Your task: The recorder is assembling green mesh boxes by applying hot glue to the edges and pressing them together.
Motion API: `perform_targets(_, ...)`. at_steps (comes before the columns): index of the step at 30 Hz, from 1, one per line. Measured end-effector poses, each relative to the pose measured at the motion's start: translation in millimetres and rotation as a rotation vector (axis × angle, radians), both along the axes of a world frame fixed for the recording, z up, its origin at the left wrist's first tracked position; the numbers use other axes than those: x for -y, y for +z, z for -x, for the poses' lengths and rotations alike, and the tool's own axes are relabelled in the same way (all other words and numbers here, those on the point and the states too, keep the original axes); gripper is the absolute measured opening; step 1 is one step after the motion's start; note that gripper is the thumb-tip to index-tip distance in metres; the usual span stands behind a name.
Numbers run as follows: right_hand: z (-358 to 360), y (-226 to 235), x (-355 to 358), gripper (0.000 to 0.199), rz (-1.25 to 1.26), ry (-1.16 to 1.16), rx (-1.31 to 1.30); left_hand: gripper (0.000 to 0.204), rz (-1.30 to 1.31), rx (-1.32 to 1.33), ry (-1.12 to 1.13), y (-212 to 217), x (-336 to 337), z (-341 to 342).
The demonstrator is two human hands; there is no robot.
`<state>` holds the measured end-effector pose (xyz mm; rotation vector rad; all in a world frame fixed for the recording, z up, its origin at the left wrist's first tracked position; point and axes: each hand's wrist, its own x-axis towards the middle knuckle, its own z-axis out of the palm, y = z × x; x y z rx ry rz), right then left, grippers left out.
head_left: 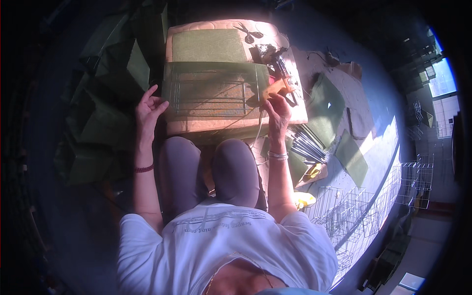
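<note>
A translucent green fabric sheet (255, 73) lies across a padded, cloth-covered work surface (177, 129) before my knees. A rectangular wire frame (211, 98) with thin parallel bars rests along its near part. My left hand (151, 107) is just off the sheet's left edge, fingers apart and holding nothing. At the right edge, the thumb and fingers of my right hand (276, 112) are pinched together on the sheet's border. Right beside those fingers is a sunlit orange tool (276, 88), partly hidden, its kind unclear. Farther back lies another green fabric piece (209, 45).
Black scissors (250, 33) lie at the far edge, near a dark, cluttered tool holder (273, 55). Folded green fabric boxes (125, 69) pile up at left. Green sheets (324, 103), thin rods (309, 146) and wire racks (354, 211) cover the floor at right.
</note>
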<state>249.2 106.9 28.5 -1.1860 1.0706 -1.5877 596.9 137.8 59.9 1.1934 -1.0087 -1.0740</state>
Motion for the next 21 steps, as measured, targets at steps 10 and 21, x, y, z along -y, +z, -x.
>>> perform_targets(10, -6.0, 40.7, 55.2, 0.026, 0.078, 0.094, -0.041, 0.061, 0.09, -0.081, 0.03, 17.6, 5.3, 5.7)
perform_targets(21, 6.6, 76.4, 111.3, 0.022, -0.051, 0.322, 0.209, 0.058, 0.054, 0.359, -0.059, 22.2, 58.4, -80.0)
